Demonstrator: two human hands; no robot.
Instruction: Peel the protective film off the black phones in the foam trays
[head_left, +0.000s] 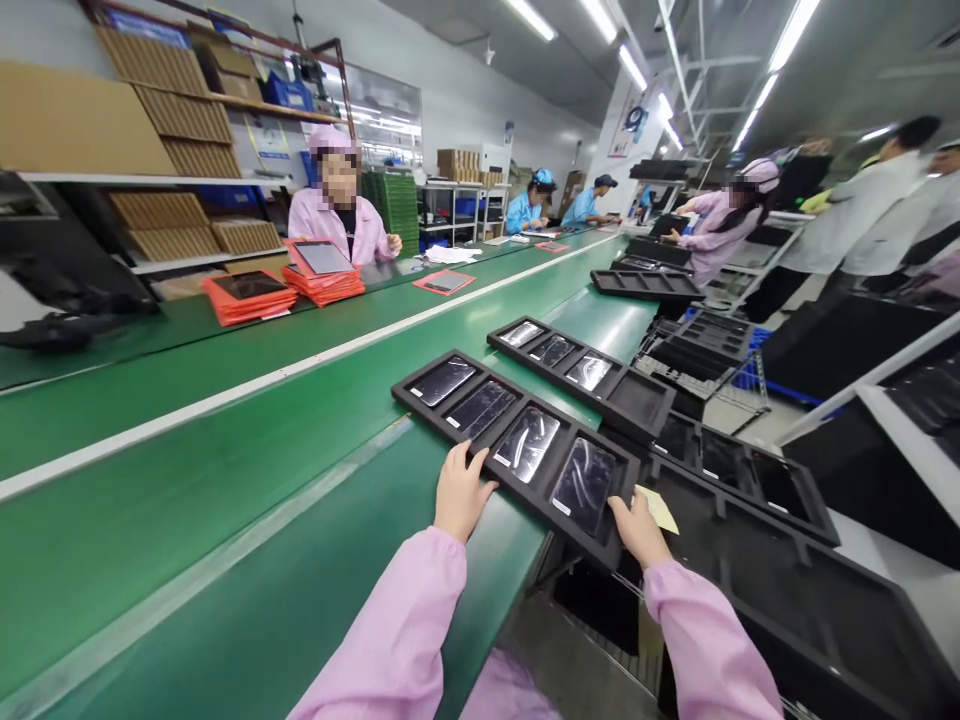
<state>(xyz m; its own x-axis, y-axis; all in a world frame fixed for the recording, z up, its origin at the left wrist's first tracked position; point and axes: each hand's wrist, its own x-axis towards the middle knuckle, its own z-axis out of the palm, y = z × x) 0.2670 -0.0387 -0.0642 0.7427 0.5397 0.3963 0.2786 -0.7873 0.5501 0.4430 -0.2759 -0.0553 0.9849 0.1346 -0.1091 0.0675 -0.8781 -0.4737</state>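
A black foam tray (pixel 489 448) with several compartments lies slanted over the edge of the green bench, a dark glossy panel in each compartment. My left hand (pixel 461 492) grips its near long side, fingertips over the rim by the second and third panels. On the right end of the tray, my right hand (pixel 637 528) holds the rim, thumb on top beside the last panel (pixel 583 485). A yellow paper slip (pixel 658 508) shows behind my right hand. Just beyond is a second black tray (pixel 559 350) with three panels and a bare compartment at its right.
More black trays (pixel 814 600) are stacked at the right. Across the green belt (pixel 300 430), red-edged stacks (pixel 251 300) lie before a seated person in pink (pixel 341 205). Other people work farther back. A wire cart (pixel 739 390) stands beyond the bench.
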